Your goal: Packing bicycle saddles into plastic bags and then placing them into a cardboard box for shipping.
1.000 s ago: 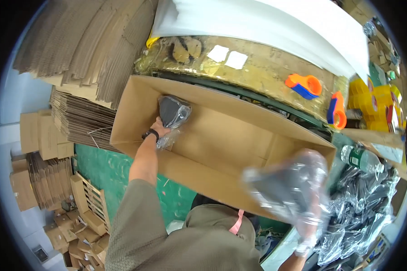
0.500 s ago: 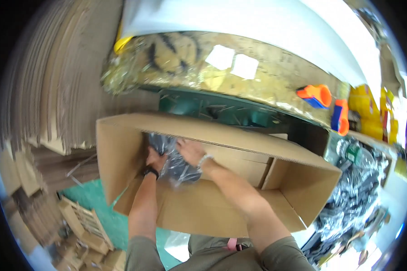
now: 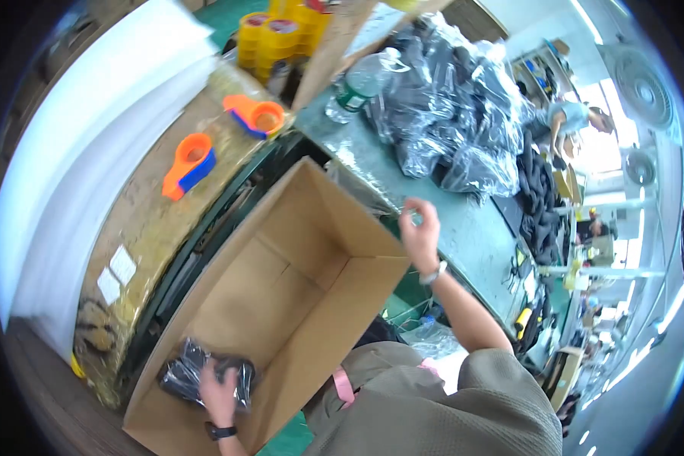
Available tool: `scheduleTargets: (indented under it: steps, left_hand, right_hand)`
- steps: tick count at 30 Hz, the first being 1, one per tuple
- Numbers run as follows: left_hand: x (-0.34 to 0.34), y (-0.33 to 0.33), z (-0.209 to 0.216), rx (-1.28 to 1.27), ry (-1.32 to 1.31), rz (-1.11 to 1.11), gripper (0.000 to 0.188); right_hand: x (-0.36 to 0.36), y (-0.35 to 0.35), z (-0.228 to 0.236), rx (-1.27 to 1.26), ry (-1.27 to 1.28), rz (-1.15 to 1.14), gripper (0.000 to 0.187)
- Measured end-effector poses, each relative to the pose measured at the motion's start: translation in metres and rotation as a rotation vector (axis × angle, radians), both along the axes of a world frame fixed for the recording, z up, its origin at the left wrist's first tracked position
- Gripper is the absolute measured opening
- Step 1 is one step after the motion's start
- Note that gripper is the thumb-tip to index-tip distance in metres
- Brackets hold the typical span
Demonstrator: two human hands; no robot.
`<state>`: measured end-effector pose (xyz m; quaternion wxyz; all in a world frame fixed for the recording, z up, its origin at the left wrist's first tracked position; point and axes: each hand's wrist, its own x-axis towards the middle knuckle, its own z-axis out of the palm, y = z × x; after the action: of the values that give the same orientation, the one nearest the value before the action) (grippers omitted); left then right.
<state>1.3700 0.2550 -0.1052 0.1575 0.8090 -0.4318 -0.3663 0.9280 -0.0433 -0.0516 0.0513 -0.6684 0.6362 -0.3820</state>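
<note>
Black goods in clear plastic bags lie at the near left end of an open cardboard box. My left hand rests on them, fingers spread and pressing from above rather than wrapped round. A dark band sits on that wrist. Outside the box, by its far right corner, my right hand is raised over the edge of a green table. Its fingers curl toward the thumb in a loop, and I see nothing held in it. A pile of black bagged goods lies beyond this hand.
Two orange and blue tape dispensers lie on the bench at left, beside white sheeting. A plastic bottle stands by the bagged pile. Yellow tape rolls are stacked at the back. Another person works farther off.
My view has swung right. Both hands were on the bagged goods in the box; my right hand has come out toward the table, while my left remains on them.
</note>
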Motion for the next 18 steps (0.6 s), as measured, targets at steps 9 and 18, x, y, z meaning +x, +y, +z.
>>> scheduleTargets:
  steps: [9, 18]
  left_hand:
    - [-0.281, -0.199, 0.110, -0.422, 0.195, -0.680, 0.037]
    - [-0.525, -0.417, 0.041, -0.473, 0.070, -0.805, 0.070]
  right_hand:
    - [-0.295, -0.206, -0.179, 0.596, -0.462, -0.769, 0.095]
    - [-0.267, -0.114, -0.182, 0.614, -1.086, -0.297, 0.070]
